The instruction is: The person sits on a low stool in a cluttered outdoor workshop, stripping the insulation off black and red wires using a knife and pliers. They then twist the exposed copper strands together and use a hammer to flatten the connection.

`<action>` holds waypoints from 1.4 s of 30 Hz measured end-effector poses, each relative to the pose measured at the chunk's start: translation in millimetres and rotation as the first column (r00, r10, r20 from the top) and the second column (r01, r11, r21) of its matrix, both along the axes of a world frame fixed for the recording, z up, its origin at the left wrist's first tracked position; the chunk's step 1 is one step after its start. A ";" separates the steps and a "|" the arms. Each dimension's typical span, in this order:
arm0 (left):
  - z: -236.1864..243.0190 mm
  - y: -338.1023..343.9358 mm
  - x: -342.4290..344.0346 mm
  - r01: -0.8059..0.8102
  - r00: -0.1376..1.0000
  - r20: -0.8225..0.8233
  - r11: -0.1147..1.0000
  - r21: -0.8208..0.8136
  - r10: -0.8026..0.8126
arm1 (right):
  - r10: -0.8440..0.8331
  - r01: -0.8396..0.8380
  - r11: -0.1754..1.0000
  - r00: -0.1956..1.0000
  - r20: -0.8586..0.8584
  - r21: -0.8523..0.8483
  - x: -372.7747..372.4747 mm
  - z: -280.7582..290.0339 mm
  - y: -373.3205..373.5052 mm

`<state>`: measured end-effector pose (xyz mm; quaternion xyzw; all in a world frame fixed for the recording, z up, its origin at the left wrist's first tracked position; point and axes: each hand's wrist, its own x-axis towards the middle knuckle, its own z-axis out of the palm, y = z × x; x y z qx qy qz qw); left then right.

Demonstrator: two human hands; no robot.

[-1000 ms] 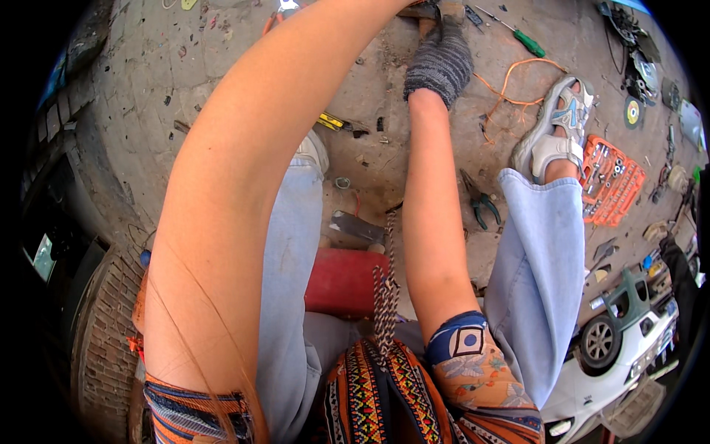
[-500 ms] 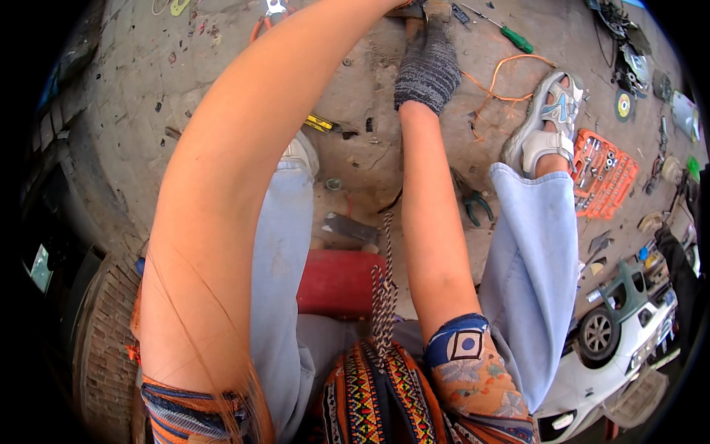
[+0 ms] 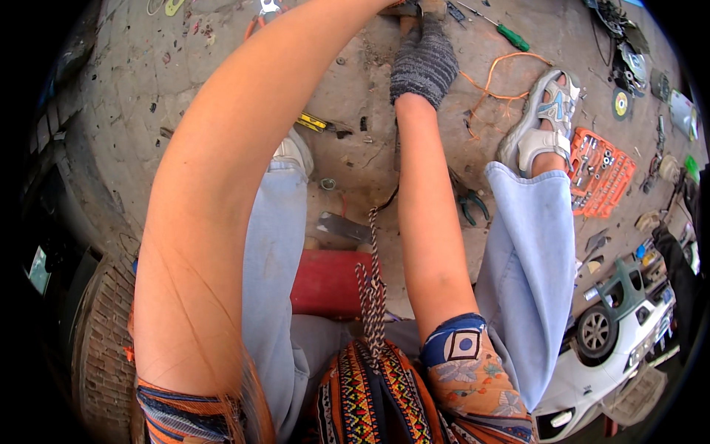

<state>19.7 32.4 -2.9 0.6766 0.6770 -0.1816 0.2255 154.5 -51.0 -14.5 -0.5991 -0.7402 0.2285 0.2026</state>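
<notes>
My left hand point(image 3: 390, 4) reaches to the top edge beside a dark metal and wooden piece point(image 3: 408, 21); its fingers are hidden. My right hand point(image 3: 423, 63), in a grey knit glove, is closed at that piece, but what lies inside its fingers is unclear. An orange wire point(image 3: 489, 79) is looped to its right. A green-handled screwdriver point(image 3: 512, 37) lies above the wire, pliers with red grips point(image 3: 268, 9) near the top left, and a yellow-handled tool point(image 3: 314, 122) behind my left forearm. Dark pliers point(image 3: 472, 207) lie beside my right forearm.
My sandalled foot point(image 3: 547, 126) stands beside an orange socket set point(image 3: 599, 174). A red seat-like object point(image 3: 331, 283) is between my legs, with a grey flat piece point(image 3: 342, 226) ahead. Scattered parts point(image 3: 629, 55) and a white car point(image 3: 614, 362) are at right, bricks point(image 3: 103, 333) at lower left.
Both my arms and the surrounding floor appear slightly farther left in the picture. My hands stay together at the top, and the right glove stays on the same piece.
</notes>
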 end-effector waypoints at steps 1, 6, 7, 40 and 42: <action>-2.1 -0.3 -1.3 -0.046 0.999 0.017 0.999 0.007 0.046 | 0.001 -0.001 1.000 1.000 0.000 -0.012 -0.4 -1.1 -1.1; -9.8 0.2 -0.7 -0.150 0.988 0.031 0.988 0.046 0.149 | 0.016 -0.014 0.997 1.000 0.024 -0.070 -5.4 11.0 0.8; -18.3 1.0 -1.9 -0.207 0.978 0.044 0.976 0.072 0.204 | 0.015 -0.011 0.996 0.999 0.041 -0.089 -5.5 9.8 0.6; -8.2 1.0 -1.3 -0.074 0.997 -0.019 0.997 0.018 0.074 | 0.033 -0.033 0.999 0.999 0.010 0.018 0.9 -8.2 -1.9; -7.8 1.4 0.0 -0.131 0.991 0.009 0.991 0.025 0.131 | 0.040 -0.041 0.999 0.999 0.019 0.026 0.6 -4.6 -0.4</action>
